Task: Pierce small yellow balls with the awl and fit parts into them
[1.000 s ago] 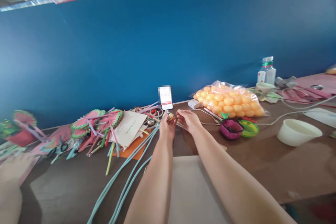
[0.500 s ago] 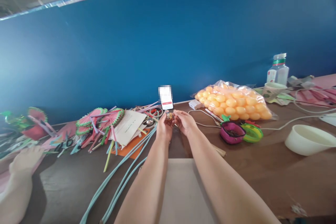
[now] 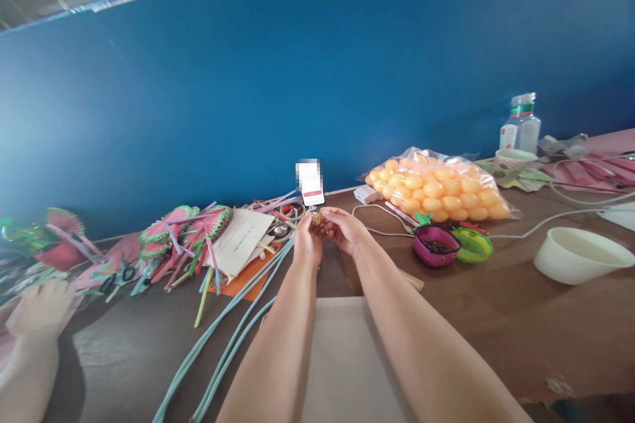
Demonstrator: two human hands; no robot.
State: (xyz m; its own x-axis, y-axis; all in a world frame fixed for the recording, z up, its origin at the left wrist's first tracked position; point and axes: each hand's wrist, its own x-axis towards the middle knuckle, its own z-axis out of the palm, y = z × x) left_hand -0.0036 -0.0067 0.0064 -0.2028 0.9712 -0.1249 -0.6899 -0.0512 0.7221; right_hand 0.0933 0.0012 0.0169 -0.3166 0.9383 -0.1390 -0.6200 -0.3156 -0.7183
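My left hand (image 3: 306, 241) is closed around a small shiny metallic piece (image 3: 316, 217), too small to name. Fingertips of my right hand (image 3: 344, 230) are pinched at the right side of this same piece, so both hands meet over the table. Just beyond them a phone (image 3: 312, 186) with a lit screen leans against the blue panel. A round metal part (image 3: 280, 230) lies to the left of my left hand, beside red-handled pliers (image 3: 288, 211).
Pale blue cables (image 3: 233, 304) run along my left forearm. Paper fans (image 3: 211, 225) and papers (image 3: 243, 241) lie left, near another person's hand (image 3: 42, 307). Rightward are a bag of orange balls (image 3: 431, 188), a purple case (image 3: 421, 251) of small dark bits and a white bowl (image 3: 560, 264).
The view has shifted slightly, so most things sit a little further left and higher. My right fingers have moved closer against the small shiny piece and my left hand.
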